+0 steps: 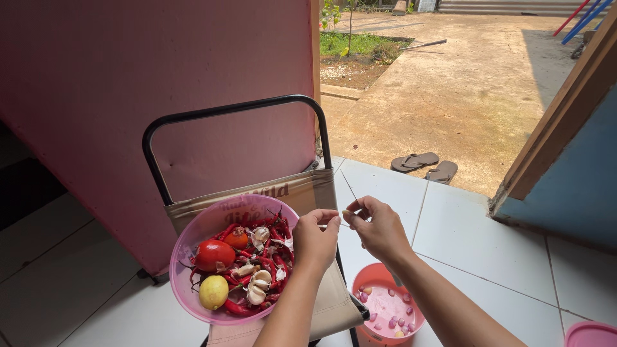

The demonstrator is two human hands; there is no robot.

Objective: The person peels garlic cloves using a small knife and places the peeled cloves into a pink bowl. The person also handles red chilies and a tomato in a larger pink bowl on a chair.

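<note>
My left hand [315, 240] and my right hand [379, 226] meet in front of me, fingertips pinched together on a small pale clove or peel [346, 213]; it is too small to identify. Just left of my left hand a pink plastic bowl [204, 226] rests on a folding chair seat. The bowl holds red chillies [270, 257], a red tomato [214, 254], a yellow lime-like fruit [213, 292] and garlic cloves [259, 284]. Below my right forearm stands a small pink tub [375, 276] on the floor with several peeled pinkish pieces [392, 318] inside.
The folding chair [228, 112] has a black metal frame and beige fabric, backed by a pink door panel [128, 83]. White floor tiles [488, 238] lead to an open doorway with a pair of sandals [425, 166] and a dirt yard outside. Another pink rim [591, 334] shows at bottom right.
</note>
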